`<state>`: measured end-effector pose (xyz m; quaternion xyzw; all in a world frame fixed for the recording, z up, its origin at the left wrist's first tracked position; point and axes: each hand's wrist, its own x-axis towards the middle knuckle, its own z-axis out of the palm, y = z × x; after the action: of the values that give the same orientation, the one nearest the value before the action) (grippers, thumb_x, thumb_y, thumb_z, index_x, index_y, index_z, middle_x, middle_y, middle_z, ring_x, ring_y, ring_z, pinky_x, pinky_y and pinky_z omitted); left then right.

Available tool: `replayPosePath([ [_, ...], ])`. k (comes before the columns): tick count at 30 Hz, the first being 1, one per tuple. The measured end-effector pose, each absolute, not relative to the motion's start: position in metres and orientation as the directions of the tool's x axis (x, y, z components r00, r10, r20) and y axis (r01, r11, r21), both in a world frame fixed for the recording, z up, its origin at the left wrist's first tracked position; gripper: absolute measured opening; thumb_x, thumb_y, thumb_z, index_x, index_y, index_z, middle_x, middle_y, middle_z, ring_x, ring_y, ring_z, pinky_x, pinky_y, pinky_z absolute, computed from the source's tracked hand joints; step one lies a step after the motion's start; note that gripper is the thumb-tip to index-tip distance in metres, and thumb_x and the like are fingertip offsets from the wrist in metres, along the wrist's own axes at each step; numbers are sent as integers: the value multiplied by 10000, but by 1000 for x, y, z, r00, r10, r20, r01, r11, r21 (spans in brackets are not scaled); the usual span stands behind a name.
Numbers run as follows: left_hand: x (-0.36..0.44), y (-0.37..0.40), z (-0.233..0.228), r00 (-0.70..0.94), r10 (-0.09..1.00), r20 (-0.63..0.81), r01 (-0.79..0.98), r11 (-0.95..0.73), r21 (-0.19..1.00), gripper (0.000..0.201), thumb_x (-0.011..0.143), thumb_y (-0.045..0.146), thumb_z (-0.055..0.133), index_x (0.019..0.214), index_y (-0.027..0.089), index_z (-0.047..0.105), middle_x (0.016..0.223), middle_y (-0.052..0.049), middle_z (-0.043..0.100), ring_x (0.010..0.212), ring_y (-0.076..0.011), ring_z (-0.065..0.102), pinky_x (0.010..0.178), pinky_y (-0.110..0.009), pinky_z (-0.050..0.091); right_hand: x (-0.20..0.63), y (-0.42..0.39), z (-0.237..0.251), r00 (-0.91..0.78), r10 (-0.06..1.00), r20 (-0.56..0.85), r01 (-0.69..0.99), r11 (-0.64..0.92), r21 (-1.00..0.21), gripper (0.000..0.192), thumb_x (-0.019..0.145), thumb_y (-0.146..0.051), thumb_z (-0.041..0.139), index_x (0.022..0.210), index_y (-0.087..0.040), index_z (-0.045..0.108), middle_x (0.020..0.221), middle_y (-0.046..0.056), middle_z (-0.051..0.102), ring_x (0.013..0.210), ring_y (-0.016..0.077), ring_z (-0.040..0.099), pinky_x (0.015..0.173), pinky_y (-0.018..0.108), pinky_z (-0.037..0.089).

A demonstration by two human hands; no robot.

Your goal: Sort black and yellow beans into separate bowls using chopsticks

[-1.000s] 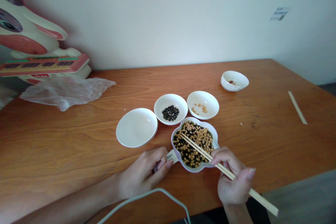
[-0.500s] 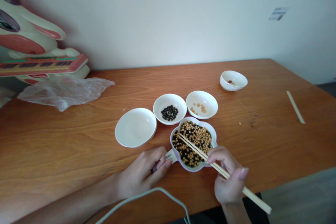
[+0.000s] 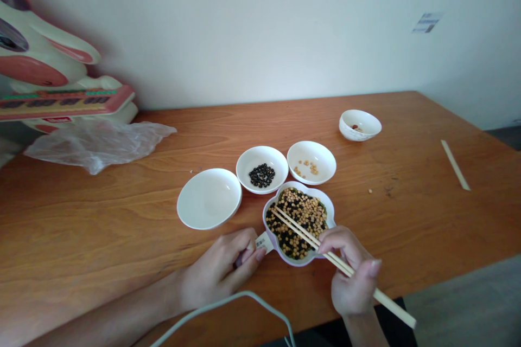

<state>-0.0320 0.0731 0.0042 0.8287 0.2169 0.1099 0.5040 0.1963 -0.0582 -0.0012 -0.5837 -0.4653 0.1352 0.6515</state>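
My left hand (image 3: 223,268) is closed around the handle of a lilac, scallop-edged pan (image 3: 330,211) with a paper label on the handle. Mixed black and yellow beans (image 3: 299,219) cover its inside. My right hand (image 3: 354,274) grips a pair of wooden chopsticks (image 3: 303,232); their tips are among the beans at the pan's left side. Behind the pan, one white bowl (image 3: 280,180) holds black beans (image 3: 261,175), and another white bowl (image 3: 330,169) holds several yellow beans (image 3: 312,168). A third white bowl (image 3: 208,200), left of them, has nothing visible inside.
A textured white bowl (image 3: 350,131) with small bits inside stands farther back. On the right lies a pale stick (image 3: 455,165), with a loose yellow bean (image 3: 370,191) nearer. A clear plastic bag (image 3: 101,143) and a toy keyboard (image 3: 61,103) are at left. A pale cable (image 3: 228,300) arches in front.
The chopstick tips have shifted slightly left within the pan, their grip unchanged. My left hand stays on the handle. The whole view has moved very slightly.
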Motion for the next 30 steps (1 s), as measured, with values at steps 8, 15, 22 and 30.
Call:
replayPosePath([
  [8, -34, 73, -1, 884, 467, -20, 227, -392, 891, 271, 1090, 275, 483, 843, 231, 380, 789, 40, 462, 657, -111, 381, 612, -256, 325, 200, -62, -6, 525, 731, 436, 349, 282, -894, 748, 1063, -672, 124, 783, -245, 671, 748, 31, 634, 747, 206, 600, 671, 349, 461],
  [15, -34, 73, 1, 884, 466, -35, 240, -388, 890, 272, 1094, 286, 476, 847, 232, 378, 790, 40, 461, 659, -111, 373, 613, -255, 325, 199, -61, -6, 533, 723, 439, 344, 288, -893, 739, 1062, -676, 143, 777, -241, 667, 745, 32, 627, 751, 205, 595, 667, 345, 456],
  [22, -33, 73, 2, 883, 467, -47, 253, -390, 885, 282, 1093, 291, 477, 836, 231, 377, 788, 39, 470, 653, -108, 386, 609, -254, 325, 198, -61, -5, 543, 713, 444, 335, 301, -893, 732, 1058, -680, 150, 757, -235, 647, 719, 33, 599, 718, 204, 584, 631, 347, 446],
  [30, -33, 74, 1, 879, 476, -26, 238, -391, 889, 274, 1080, 269, 494, 835, 230, 380, 785, 37, 471, 650, -109, 376, 605, -254, 320, 198, -62, -7, 548, 708, 445, 344, 294, -892, 738, 1069, -660, 151, 731, -232, 649, 703, 33, 592, 706, 202, 582, 634, 347, 449],
])
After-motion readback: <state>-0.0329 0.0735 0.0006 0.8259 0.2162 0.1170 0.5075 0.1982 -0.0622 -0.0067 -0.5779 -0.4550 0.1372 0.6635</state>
